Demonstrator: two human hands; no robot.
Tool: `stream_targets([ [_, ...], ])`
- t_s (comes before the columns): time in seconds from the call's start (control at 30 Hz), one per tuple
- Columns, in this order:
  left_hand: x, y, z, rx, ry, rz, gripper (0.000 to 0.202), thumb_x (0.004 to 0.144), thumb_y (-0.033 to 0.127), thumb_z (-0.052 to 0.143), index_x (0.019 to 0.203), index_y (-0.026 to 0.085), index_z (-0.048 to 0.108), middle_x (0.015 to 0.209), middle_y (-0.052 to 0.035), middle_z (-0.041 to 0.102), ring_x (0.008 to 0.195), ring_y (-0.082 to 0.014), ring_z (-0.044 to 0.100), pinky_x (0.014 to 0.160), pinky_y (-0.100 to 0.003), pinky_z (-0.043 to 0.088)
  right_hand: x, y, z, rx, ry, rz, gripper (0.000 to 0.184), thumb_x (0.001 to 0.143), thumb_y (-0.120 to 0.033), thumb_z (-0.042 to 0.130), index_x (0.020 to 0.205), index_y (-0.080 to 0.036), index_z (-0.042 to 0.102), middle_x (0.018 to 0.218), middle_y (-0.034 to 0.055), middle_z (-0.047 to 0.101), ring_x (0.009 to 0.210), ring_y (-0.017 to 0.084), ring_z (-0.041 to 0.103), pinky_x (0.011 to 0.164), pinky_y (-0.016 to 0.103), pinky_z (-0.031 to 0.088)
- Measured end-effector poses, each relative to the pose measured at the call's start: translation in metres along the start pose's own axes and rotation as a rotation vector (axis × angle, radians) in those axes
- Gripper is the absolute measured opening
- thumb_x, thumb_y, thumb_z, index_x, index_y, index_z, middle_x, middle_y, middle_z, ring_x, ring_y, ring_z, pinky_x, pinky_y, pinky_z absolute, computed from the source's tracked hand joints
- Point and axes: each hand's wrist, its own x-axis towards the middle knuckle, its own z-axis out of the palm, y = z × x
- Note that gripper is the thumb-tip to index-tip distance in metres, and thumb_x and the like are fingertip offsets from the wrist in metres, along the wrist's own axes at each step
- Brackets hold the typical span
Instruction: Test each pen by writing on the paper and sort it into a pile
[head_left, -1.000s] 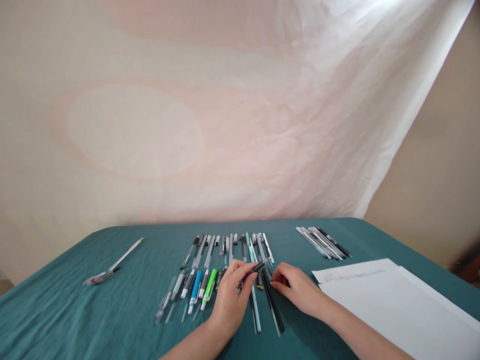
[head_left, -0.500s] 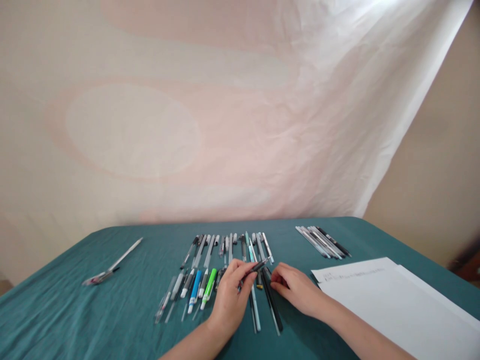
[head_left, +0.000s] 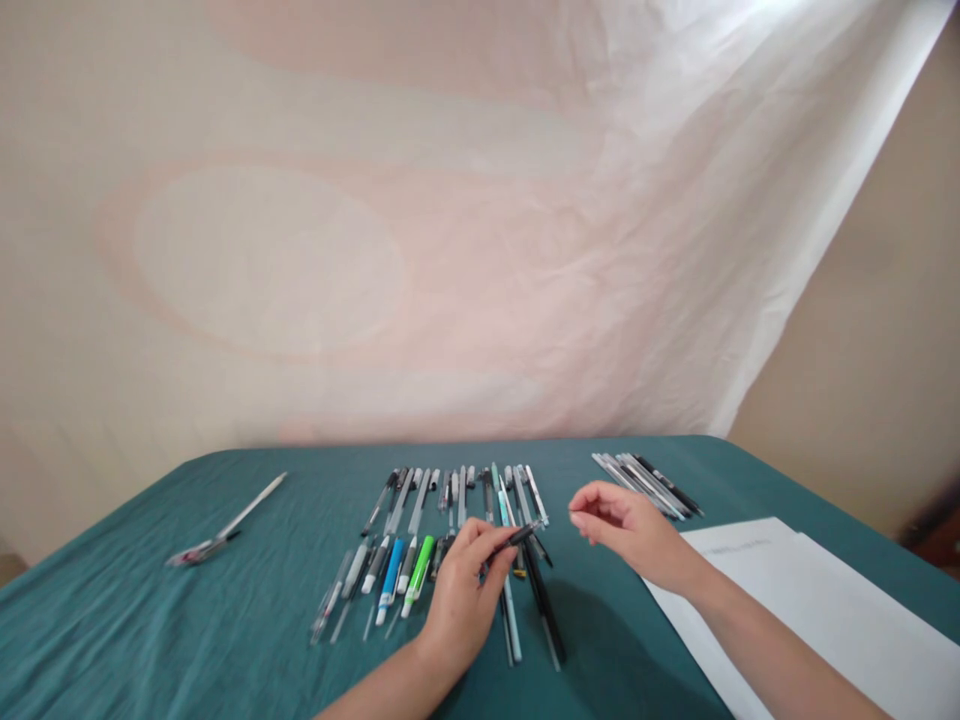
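Note:
My left hand (head_left: 466, 590) pinches a black pen (head_left: 519, 537) between thumb and fingers, its clear end pointing right. To its right, my right hand (head_left: 634, 532) is raised over the cloth with thumb and fingertips drawn together; anything between them is too small to make out. Below the held pen lie a light blue pen (head_left: 511, 620) and a long black pen (head_left: 547, 620). Left of my left hand are a green highlighter (head_left: 418, 577), a blue marker (head_left: 390, 582) and several clear-barrelled pens, partly covered by that hand.
A row of pens and caps (head_left: 420, 498) lies farther back. At the right rear is a bundle of pen pieces (head_left: 652, 485). White paper sheets (head_left: 817, 610) lie at the right, under my forearm. A white stick-like pen (head_left: 251, 512) rests at the left on the green cloth (head_left: 247, 640).
My right hand has moved up and to the right, away from the pens. The left hand keeps the black pen in nearly the same place.

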Motion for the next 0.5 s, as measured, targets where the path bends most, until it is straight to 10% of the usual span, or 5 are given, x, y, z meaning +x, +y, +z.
stream_targets([
  [0.5, 0.0, 0.001, -0.001, 0.062, -0.035, 0.033, 0.025, 0.087, 0.021, 0.046, 0.106, 0.021, 0.063, 0.086, -0.0047, 0.053, 0.079, -0.0159, 0.053, 0.071, -0.025, 0.045, -0.007, -0.022, 0.014, -0.155, 0.003, -0.135, 0.006, 0.082, -0.023, 0.053, 0.085, -0.019, 0.055, 0.079, -0.0004, 0.055, 0.072, 0.012, 0.053, 0.067, 0.024, 0.043],
])
